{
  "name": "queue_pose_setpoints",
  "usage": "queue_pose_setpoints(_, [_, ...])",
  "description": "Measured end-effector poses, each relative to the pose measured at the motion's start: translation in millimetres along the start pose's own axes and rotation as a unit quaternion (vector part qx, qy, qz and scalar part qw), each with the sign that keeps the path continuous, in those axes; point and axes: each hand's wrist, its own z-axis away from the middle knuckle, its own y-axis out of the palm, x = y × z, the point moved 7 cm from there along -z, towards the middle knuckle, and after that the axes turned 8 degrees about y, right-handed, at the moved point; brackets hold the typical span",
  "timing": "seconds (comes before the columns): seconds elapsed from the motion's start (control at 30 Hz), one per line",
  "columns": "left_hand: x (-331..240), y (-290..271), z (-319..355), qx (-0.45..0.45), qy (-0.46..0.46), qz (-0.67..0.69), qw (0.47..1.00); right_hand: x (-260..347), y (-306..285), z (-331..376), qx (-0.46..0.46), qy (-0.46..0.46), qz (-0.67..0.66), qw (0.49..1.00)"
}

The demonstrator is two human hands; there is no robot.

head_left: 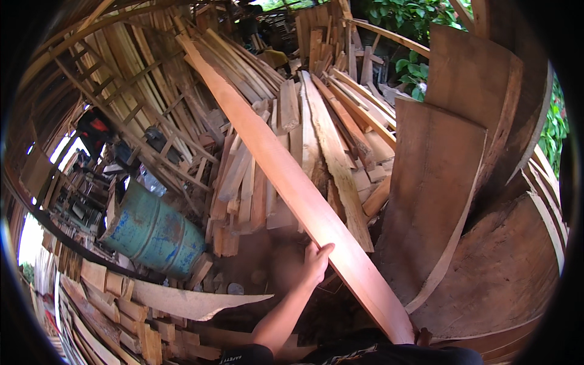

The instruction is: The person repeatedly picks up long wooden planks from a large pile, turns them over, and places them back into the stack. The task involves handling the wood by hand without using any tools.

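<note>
A long, smooth wooden plank [277, 167] slants from the far left down to my body at the lower right. My left hand [316, 263] is closed round its left edge, thumb lying on the upper face. The plank's near end reaches my dark shirt [389, 354]. Beside that end shows a small dark shape [424, 336], perhaps fingers of my right hand; its grip is hidden. Under and beyond the plank lies a pile of rough boards [328, 146].
A blue-green metal drum [155, 228] leans at the left, below a wooden ladder-like frame [131, 137]. Large curved wooden slabs [435, 176] stand close on the right. Stacked offcuts [121, 313] fill the lower left. More boards [115, 61] lean against the back wall.
</note>
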Motion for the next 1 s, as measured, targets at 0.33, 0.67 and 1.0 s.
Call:
queue_pose_setpoints(0.33, [79.9,40.8,-139.7,-0.024,-0.003,0.199,0.980,12.1,-32.2,25.6,-0.013,0.028,-0.115,0.993])
queue_pose_setpoints(0.67, [152.8,80.5,-186.6,0.010,-0.089,0.174,0.981,52.6,-80.2,87.2,0.022,0.066,-0.300,0.951])
queue_pose_setpoints(1.0, [126.8,60.4,-267.2,0.051,0.000,0.097,0.994,192.5,-143.5,143.6,0.228,0.018,-0.604,0.763])
